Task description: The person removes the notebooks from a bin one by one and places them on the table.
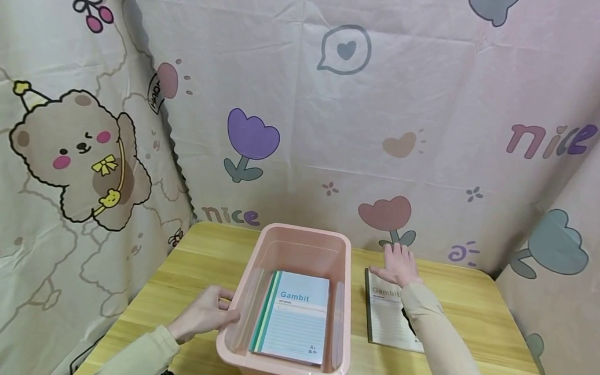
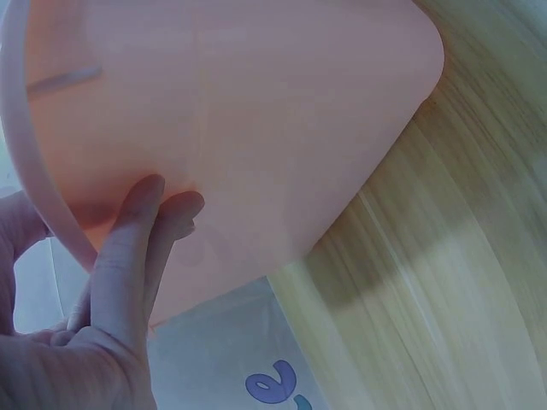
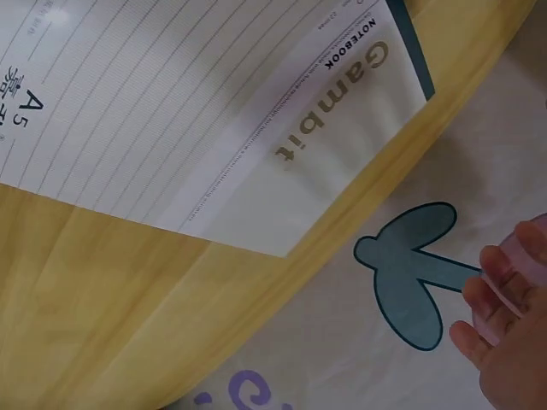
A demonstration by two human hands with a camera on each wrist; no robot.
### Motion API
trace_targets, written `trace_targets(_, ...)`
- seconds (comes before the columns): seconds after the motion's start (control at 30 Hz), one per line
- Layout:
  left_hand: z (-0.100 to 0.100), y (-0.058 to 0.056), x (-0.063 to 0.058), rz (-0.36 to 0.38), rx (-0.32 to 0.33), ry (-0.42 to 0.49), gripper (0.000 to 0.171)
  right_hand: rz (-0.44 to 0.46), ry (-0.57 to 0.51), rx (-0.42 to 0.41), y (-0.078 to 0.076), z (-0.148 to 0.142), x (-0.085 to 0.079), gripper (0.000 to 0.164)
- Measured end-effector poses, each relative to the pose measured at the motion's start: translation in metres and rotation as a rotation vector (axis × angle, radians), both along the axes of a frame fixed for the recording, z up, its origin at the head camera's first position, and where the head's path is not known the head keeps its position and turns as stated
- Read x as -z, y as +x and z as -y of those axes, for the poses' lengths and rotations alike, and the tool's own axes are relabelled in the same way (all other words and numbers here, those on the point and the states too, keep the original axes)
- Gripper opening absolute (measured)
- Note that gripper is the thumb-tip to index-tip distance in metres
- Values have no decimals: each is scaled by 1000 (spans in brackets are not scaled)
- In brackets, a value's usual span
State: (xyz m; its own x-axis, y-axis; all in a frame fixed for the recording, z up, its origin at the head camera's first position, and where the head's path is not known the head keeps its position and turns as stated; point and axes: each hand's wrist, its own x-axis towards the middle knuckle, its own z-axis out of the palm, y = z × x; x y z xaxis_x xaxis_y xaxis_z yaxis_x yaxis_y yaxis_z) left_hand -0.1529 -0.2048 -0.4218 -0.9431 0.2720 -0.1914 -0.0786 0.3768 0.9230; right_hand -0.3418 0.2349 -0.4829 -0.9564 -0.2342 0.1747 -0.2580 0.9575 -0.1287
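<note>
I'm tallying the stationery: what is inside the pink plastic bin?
The pink plastic bin holds a Gambit notebook, cover up; green and yellow strips along its left side suggest more beneath. The covers and count of any lower ones, and the bin's floor under them, are hidden.

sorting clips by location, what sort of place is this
Probably a small screened-off indoor tabletop workspace: cartoon-printed sheeting hangs around a wood-grain table, where a pink plastic bin holds stacked notebooks.
</note>
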Motion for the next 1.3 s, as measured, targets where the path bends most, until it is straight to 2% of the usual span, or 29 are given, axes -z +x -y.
trace_targets(0.27,-2,0,-2,6,-5,-8,50,-6,-1,1,3,9,-21,71)
trace_targets(0.43,-3,0,-3,5,-7,-15,50,16,25,4,2,18,-39,65)
trace_targets(0.87,-4,0,-5,7,-16,-24,49,-2,79,20,3,43,-83,66)
trace_targets(1.1,-4,1,-4,8,-22,-29,49,-4,100,-5,7,70,-109,68)
trace_targets(1.3,-5,1,-5,13,-31,-45,48,-24,160,-46,12,103,-128,72)
